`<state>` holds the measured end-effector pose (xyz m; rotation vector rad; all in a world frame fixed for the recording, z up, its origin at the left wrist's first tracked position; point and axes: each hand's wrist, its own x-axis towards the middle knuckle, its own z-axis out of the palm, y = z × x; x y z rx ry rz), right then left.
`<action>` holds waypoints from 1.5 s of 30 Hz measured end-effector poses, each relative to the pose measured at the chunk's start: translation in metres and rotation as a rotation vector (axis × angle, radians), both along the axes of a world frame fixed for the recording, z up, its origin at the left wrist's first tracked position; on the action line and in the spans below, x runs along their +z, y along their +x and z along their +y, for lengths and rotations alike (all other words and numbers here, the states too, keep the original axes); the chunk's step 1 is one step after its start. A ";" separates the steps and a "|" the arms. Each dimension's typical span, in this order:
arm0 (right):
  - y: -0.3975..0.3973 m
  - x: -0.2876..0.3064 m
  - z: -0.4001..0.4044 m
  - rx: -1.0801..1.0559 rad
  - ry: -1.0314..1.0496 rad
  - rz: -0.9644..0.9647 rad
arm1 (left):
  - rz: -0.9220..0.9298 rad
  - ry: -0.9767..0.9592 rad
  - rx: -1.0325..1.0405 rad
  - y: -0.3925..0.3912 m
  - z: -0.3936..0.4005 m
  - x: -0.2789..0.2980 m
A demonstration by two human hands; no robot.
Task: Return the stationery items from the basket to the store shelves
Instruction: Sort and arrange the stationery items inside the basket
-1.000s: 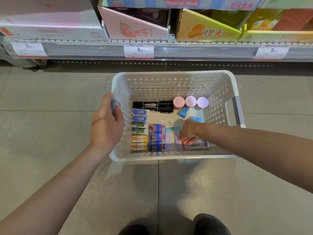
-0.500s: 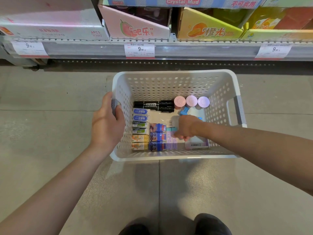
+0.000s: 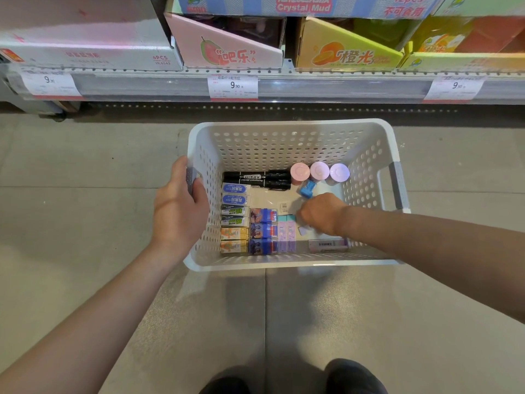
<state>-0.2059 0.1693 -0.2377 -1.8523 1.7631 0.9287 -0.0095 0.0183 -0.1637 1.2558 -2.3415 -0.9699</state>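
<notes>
A white perforated basket (image 3: 287, 143) stands on the floor in front of the store shelf (image 3: 312, 86). My left hand (image 3: 177, 206) grips its grey left handle (image 3: 189, 176). My right hand (image 3: 321, 213) reaches down inside the basket, knuckles up, fingers curled over the bottom near a small pale piece (image 3: 302, 230); what the fingers hold is hidden. In the basket lie two black markers (image 3: 255, 177), three round pastel tubs (image 3: 319, 170), a blue sharpener (image 3: 306, 189), a column of erasers (image 3: 234, 214), blue packs (image 3: 262, 230), pale purple boxes (image 3: 286, 234) and a barcoded box (image 3: 326, 244).
The shelf carries display cartons: white (image 3: 85, 44), pink (image 3: 227, 49), yellow (image 3: 346, 52). Price tags (image 3: 233, 86) hang on its edge. Grey floor tiles surround the basket. My dark shoes (image 3: 352, 376) show at the bottom edge.
My right hand has moved from the basket's near right corner away from me toward the middle, uncovering the barcoded box. My left hand has stayed on the handle.
</notes>
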 end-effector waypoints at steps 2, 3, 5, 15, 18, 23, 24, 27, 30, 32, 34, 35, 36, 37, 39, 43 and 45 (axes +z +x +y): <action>-0.002 0.001 0.001 -0.019 0.029 -0.058 | 0.002 0.003 -0.003 0.000 0.000 -0.001; -0.002 0.004 0.000 -0.058 0.042 -0.098 | 0.005 0.007 -0.008 0.000 -0.001 -0.002; -0.003 0.011 -0.003 -0.261 0.023 -0.222 | 0.009 0.005 -0.013 0.001 -0.002 -0.004; -0.012 0.020 -0.009 -1.150 0.009 -0.722 | -0.006 0.005 -0.011 0.000 0.001 0.002; -0.006 0.010 -0.011 -1.147 -0.032 -0.650 | 0.000 0.016 -0.012 0.000 -0.001 -0.002; 0.005 -0.001 -0.014 -0.974 -0.062 -0.410 | -0.005 0.011 0.012 0.000 -0.001 -0.002; 0.007 0.001 -0.014 -0.914 -0.067 -0.373 | -0.004 0.012 0.012 0.001 -0.001 -0.002; 0.012 0.005 -0.013 -0.787 -0.109 -0.347 | 0.007 0.017 0.012 0.001 -0.001 -0.005; 0.016 0.005 -0.012 -0.692 -0.138 -0.308 | 0.008 0.025 0.017 0.001 -0.002 -0.006; 0.016 0.001 -0.012 -0.658 -0.161 -0.275 | 0.003 0.027 0.016 0.001 -0.002 -0.006; 0.016 -0.003 -0.012 -0.636 -0.176 -0.249 | 0.004 0.029 0.016 0.001 -0.001 -0.005; 0.016 -0.003 -0.012 -0.637 -0.182 -0.253 | 0.005 0.029 0.014 0.001 -0.001 -0.005; 0.016 -0.003 -0.012 -0.637 -0.193 -0.273 | 0.006 0.029 0.011 0.001 -0.002 -0.005; 0.016 -0.002 -0.011 -0.625 -0.210 -0.299 | 0.007 0.031 0.009 0.001 -0.002 -0.005; 0.016 -0.002 -0.008 -0.577 -0.229 -0.351 | 0.008 0.034 0.008 0.001 -0.003 -0.007; 0.014 -0.006 -0.007 -0.552 -0.229 -0.413 | 0.005 0.042 0.014 0.001 -0.003 -0.007; 0.009 -0.004 -0.008 -0.577 -0.211 -0.447 | 0.009 0.045 0.011 0.001 -0.003 -0.007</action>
